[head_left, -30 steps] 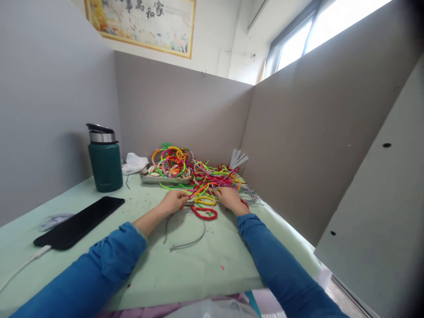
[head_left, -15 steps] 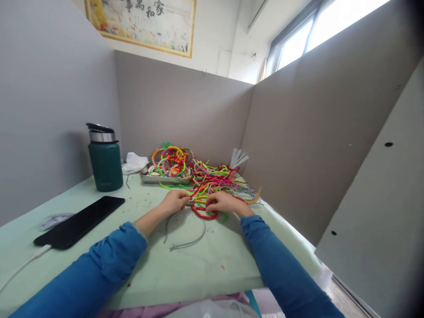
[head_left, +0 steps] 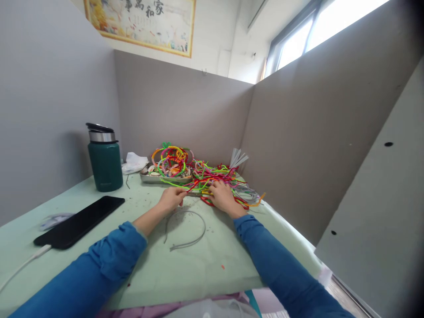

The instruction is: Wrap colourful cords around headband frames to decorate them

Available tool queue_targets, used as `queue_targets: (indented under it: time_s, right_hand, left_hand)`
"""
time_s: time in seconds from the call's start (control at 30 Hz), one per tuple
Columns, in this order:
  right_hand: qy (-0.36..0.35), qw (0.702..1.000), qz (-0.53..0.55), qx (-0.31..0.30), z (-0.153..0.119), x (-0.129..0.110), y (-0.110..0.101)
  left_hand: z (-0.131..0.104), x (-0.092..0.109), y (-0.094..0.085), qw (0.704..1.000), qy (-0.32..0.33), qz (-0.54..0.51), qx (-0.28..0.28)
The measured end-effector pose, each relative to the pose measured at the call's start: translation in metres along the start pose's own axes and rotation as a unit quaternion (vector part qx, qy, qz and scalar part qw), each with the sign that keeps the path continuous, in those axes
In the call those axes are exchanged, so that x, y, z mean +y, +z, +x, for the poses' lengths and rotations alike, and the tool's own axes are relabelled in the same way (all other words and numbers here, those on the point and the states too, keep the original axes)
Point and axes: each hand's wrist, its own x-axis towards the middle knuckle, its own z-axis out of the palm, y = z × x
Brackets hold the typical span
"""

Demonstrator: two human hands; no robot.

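Observation:
A red pipe cleaner (head_left: 194,185) runs from the fingertips of my left hand (head_left: 171,198) towards the pile; the hand is closed in a pinch on it. My right hand (head_left: 223,197) rests palm down at the front of a tangled heap of coloured pipe cleaners (head_left: 215,170), its fingers curled in among the strands. What its fingertips hold is hidden. Red loops (head_left: 206,201) lie just under and beside that hand. In front of both hands a thin grey headband (head_left: 202,232) lies on the table.
A metal tray (head_left: 165,179) behind my left hand bears shells and finished-looking coloured rings. Left are a green bottle (head_left: 105,165), a crumpled white bag (head_left: 135,162) and a phone (head_left: 79,223) on a cable. Grey wires (head_left: 248,193) and clear strips (head_left: 238,158) lie right. Partitions enclose the table.
My right hand has moved slightly away from me into the heap, and the red loop has shifted right. My left hand has drawn a little left; the red pipe cleaner now stretches from it.

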Motion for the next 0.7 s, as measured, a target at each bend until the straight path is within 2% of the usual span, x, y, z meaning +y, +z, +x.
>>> queue_targets:
  time_s: [0.07,0.13,0.17,0.23,0.37,0.53,0.6,0.7]
  right_hand:
    - [-0.063,0.994,0.08,-0.039,-0.001,-0.013,-0.003]
    - [-0.111,0.974,0.152,-0.125,-0.003,-0.028,-0.004]
    - [-0.122,0.966,0.158,-0.164,-0.004,-0.035,-0.003]
    - [-0.104,0.967,0.118,-0.2,-0.004,-0.045,-0.002]
    - [-0.01,0.979,-0.004,-0.202,-0.002,-0.049,0.0]
    - [-0.004,0.976,-0.07,-0.208,0.004,-0.043,-0.003]
    - [0.053,0.978,-0.085,-0.184,0.009,-0.032,-0.008]
    - [0.177,0.972,-0.077,-0.132,0.014,-0.009,-0.019]
  left_hand:
    - [0.0,0.001,-0.002,1.0,-0.001,0.004,0.023]
    - [0.0,0.002,-0.004,0.999,0.0,0.008,0.046]
    - [0.001,0.002,-0.005,0.998,0.003,0.007,0.055]
    - [0.002,0.003,-0.006,0.997,0.006,0.0,0.073]
    - [0.006,0.0,-0.009,0.995,0.014,-0.023,0.1]
    - [0.005,-0.001,-0.009,0.993,0.026,-0.033,0.11]
    - [0.004,0.001,-0.01,0.992,0.033,-0.032,0.119]
    - [0.004,0.005,-0.016,0.987,0.042,-0.037,0.148]
